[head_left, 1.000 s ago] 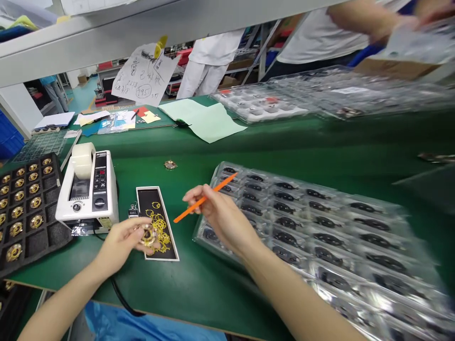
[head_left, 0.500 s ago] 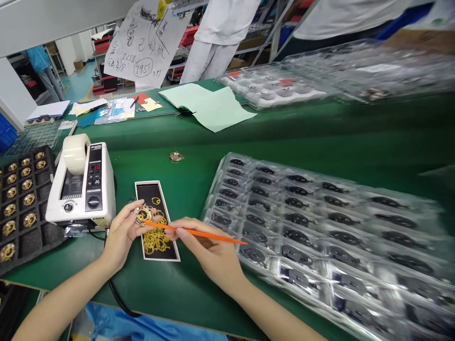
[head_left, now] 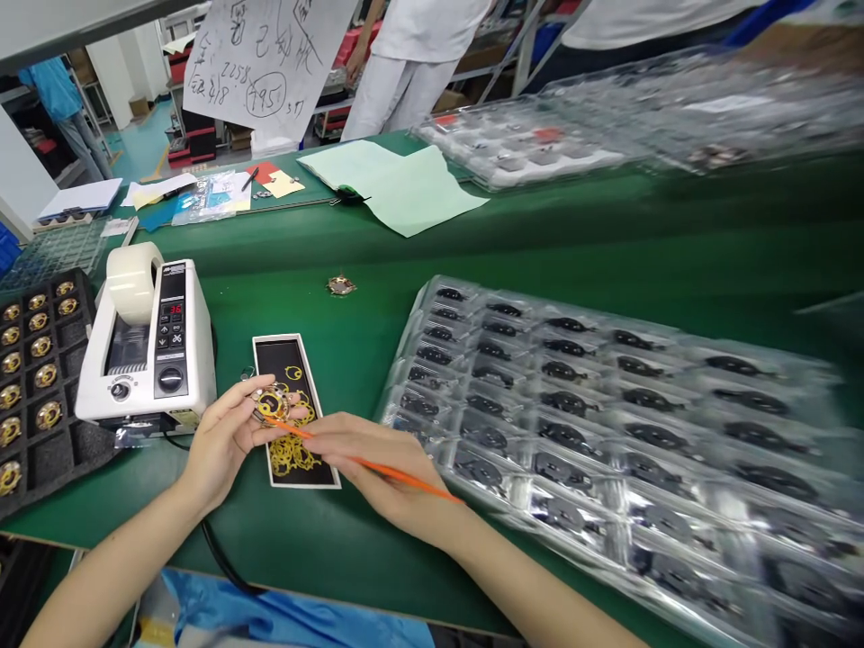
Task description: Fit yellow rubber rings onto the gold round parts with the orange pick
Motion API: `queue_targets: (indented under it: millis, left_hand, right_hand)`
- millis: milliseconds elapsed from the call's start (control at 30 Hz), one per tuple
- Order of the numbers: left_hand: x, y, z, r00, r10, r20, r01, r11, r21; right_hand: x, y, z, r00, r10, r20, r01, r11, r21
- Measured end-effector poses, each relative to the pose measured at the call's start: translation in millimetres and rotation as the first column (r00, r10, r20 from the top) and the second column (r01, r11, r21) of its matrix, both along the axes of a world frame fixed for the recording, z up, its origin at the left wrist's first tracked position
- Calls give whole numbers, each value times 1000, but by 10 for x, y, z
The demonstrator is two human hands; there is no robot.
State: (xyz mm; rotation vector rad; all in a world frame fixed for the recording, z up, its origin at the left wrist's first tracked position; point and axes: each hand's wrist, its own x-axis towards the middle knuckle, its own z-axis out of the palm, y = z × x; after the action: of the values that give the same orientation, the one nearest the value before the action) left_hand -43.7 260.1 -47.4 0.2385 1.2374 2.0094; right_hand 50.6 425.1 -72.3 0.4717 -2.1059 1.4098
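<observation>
Left fingers (head_left: 238, 395) curl, right fingers (head_left: 337, 442) pinch, both forearms (head_left: 125, 551) angled inward.

- A round, gold-toned part (head_left: 271, 401), yellow and dark on its face, sits left of center in the frame, face toward the camera.
- A slim orange stick (head_left: 410, 481) slants from the part's lower edge toward lower center, its middle partly hidden.

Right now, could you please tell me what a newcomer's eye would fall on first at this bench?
Probably the bright orange stick in the right hand, its tip at the round gold-coloured part in the left hand. Next might come the white tape dispenser on the left, then the large clear tray of dark parts on the right.
</observation>
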Motion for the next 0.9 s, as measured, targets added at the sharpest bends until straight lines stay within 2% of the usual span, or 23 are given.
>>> queue_targets:
  millis: [100,167,267,333,433,533,667,767,833,900]
  left_hand:
    - [-2,0,5,1000,12,12,-12,1000,-8]
    - [2,4,0,1000,21,13,-21,1000,-6]
    - [13,12,-14,999,38,11,-38,999,-20]
    - [24,20,-24,999,35,17,-35,999,-38]
    - [55,32,-36,1000,9,29,-7,998,-59]
    - [93,43,-47,999,2,46,1,997,-77]
    - [120,51,-72,998,10,64,-4,996,-92]
    - [109,56,-95,998,18,67,-10,993,-121]
    - [95,59,-110,997,23,70,-14,991,-136]
    - [81,62,-123,997,22,71,-12,990,-140]
  right_hand:
    - [-15,30,-52,990,50,-129,-22,977,211]
    - [-18,29,-76,984,47,-174,6,957,289]
    - [3,5,-40,980,15,-198,37,966,255]
    - [28,-17,16,979,-72,-191,106,978,177]
    - [52,-50,71,961,-230,-155,249,962,114]
    - [35,-85,41,942,-292,-163,313,942,121]
    - [-8,-113,-81,914,-260,-313,345,903,257]
    - [-23,-105,-152,880,-173,-442,382,811,443]
    - [-23,-93,-160,875,-129,-466,388,763,518]
    - [-14,-83,-135,880,-111,-461,373,764,527]
